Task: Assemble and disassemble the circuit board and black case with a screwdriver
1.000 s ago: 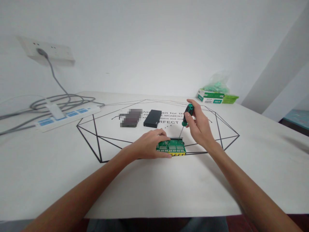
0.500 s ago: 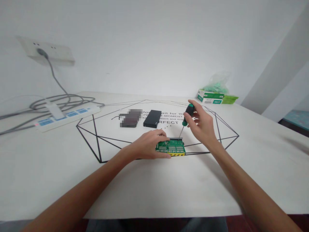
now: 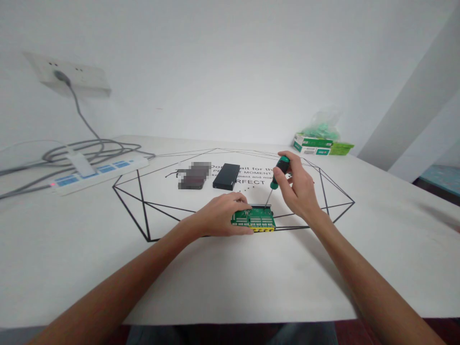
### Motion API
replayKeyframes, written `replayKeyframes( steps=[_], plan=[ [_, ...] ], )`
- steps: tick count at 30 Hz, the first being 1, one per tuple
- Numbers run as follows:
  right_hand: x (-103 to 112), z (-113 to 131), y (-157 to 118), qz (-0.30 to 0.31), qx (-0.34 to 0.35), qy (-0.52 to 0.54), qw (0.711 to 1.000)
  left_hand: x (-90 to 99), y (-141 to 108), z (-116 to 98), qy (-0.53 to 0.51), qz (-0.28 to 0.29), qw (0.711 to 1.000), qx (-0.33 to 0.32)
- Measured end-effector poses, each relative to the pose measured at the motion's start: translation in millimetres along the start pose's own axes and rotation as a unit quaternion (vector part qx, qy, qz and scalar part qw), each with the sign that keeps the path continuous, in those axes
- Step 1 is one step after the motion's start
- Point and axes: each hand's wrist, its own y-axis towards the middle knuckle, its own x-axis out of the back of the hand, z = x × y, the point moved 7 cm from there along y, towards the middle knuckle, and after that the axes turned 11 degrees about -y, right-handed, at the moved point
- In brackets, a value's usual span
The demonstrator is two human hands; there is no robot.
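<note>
A green circuit board (image 3: 259, 216) with a yellow strip along its near edge lies on the white table. My left hand (image 3: 223, 214) grips the board's left end, thumb at the near edge and fingers over the far side. Between the thumb and fingers of my right hand (image 3: 296, 184) is a screwdriver (image 3: 281, 171) with a green and black handle. It leans to the right, and its tip meets the board near the far right edge. Behind the board lies a black rectangular case (image 3: 226, 176).
A blurred-out dark object (image 3: 194, 176) lies left of the case. At the left are a power strip (image 3: 102, 176), coiled grey cables (image 3: 75, 152) and a wall socket (image 3: 74, 75). Green and white boxes (image 3: 313, 143) with a plastic bag stand at the back right.
The fingers of my right hand have shifted slightly around the top of the screwdriver handle. My left hand and the board keep the same position relative to each other.
</note>
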Motion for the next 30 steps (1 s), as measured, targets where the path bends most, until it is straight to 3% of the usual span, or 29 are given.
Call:
replayKeyframes(
  steps=[3,7,12,17,19,22,27,30],
  plan=[
    [-2.0,-0.9,-0.5,0.009,0.000,0.008,1.000,0.1,0.1,-0.4,0.000,0.001,1.000,-0.001],
    [1.4,-0.2,-0.4,-0.023,0.010,-0.004,1.000,0.1,-0.2,-0.3,0.001,-0.001,1.000,-0.007],
    [-1.5,0.1,-0.5,0.004,0.000,0.014,1.000,-0.1,-0.7,0.3,0.009,-0.005,1.000,-0.010],
    [5.6,-1.4,-0.5,-0.041,-0.018,-0.028,0.999,-1.2,-0.5,1.7,0.009,0.005,1.000,-0.003],
    [3.7,-1.8,-0.6,-0.024,-0.021,-0.019,0.999,-0.8,-0.6,1.8,0.009,0.003,1.000,-0.005],
    [-0.2,-1.3,-0.6,0.005,-0.012,0.006,1.000,0.2,-0.9,1.2,0.005,0.000,1.000,-0.007],
    [7.5,4.3,-0.6,-0.053,0.020,-0.021,0.998,0.7,-1.0,-0.4,0.000,0.008,1.000,0.000],
    [6.0,8.1,-1.2,-0.042,0.033,-0.016,0.998,0.6,-0.7,-0.3,0.001,0.008,1.000,0.000]
  ],
)
